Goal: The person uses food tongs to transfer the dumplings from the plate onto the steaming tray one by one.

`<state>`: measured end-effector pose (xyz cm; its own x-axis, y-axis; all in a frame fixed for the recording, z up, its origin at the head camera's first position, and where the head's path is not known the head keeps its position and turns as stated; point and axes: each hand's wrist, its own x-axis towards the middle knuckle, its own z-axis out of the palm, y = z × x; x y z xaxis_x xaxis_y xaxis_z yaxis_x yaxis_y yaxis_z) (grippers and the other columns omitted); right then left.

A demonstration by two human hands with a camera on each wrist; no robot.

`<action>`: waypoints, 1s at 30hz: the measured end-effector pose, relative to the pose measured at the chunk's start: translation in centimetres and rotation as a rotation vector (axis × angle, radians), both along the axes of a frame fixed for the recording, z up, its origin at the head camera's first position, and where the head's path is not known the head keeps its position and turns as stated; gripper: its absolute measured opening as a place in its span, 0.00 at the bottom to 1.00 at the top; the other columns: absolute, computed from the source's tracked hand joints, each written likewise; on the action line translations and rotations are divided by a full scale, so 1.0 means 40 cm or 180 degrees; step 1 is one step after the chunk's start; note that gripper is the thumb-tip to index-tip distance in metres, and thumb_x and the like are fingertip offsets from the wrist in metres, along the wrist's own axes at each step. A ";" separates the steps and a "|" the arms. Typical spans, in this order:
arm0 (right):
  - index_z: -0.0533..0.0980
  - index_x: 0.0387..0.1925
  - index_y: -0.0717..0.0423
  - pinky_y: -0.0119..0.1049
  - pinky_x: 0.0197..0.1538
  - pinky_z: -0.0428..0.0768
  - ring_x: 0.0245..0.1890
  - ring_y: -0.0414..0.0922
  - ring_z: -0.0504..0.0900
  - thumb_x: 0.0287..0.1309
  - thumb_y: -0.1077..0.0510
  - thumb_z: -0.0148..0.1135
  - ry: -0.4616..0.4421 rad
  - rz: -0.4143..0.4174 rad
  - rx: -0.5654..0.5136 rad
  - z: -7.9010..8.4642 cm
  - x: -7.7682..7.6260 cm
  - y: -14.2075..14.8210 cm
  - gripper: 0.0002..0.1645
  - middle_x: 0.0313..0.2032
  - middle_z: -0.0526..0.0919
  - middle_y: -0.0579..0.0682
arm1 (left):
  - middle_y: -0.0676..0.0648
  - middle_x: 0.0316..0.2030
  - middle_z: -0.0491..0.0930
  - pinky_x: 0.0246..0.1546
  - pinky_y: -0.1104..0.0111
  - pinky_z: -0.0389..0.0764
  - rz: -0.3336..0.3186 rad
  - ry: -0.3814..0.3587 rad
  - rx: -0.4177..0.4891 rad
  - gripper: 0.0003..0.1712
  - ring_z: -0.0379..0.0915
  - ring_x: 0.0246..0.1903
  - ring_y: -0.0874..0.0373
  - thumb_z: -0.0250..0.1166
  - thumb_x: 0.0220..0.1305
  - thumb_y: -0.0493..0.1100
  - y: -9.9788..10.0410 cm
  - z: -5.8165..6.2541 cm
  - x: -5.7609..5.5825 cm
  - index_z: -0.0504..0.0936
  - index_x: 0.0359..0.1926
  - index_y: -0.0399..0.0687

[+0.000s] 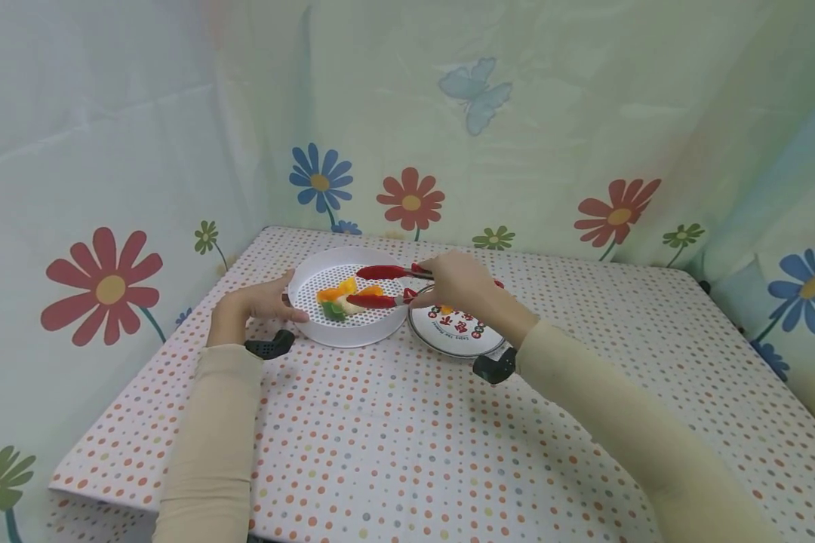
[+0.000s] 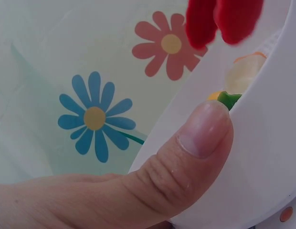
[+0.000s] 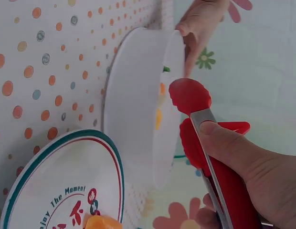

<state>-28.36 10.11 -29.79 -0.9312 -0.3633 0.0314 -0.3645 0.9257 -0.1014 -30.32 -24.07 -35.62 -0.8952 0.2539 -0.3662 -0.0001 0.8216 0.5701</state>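
My left hand [image 1: 265,299] holds the left side of a white, round, perforated steamer basket [image 1: 353,335], thumb [image 2: 200,138] against the wall near the rim. Inside lie several food-like pieces: orange and yellow ones [image 1: 339,290], a green one [image 1: 333,311] and a cream one [image 2: 244,74]. In my right hand [image 1: 463,283] are red-tipped metal tongs [image 3: 212,148], their tips spread over the basket with nothing between them. Below the right hand sits a white plate [image 1: 441,335] with a dark rim and red lettering. An orange piece [image 3: 104,223] lies on that plate.
The table has a dotted cloth [image 1: 380,452], its left edge dropping off beside my left arm. A flower-printed curtain [image 1: 536,151] stands behind it and at both sides. Basket and plate stand side by side toward the back.
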 end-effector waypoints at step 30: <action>0.78 0.52 0.62 0.29 0.20 0.67 0.24 0.47 0.75 0.42 0.33 0.70 0.0201 -0.0918 0.0270 -0.101 0.109 0.269 0.45 0.25 0.83 0.54 | 0.32 0.74 0.39 0.67 0.36 0.41 0.0039 -0.0061 -0.0107 0.72 0.32 0.73 0.35 0.68 0.50 0.65 -0.006 -0.008 -0.003 0.21 0.73 0.49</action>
<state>-24.02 20.87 -33.85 -0.9934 -0.0881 0.0733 -0.0886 0.9961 -0.0048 -30.46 -24.32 -35.95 -0.8910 0.2304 -0.3913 -0.0208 0.8401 0.5420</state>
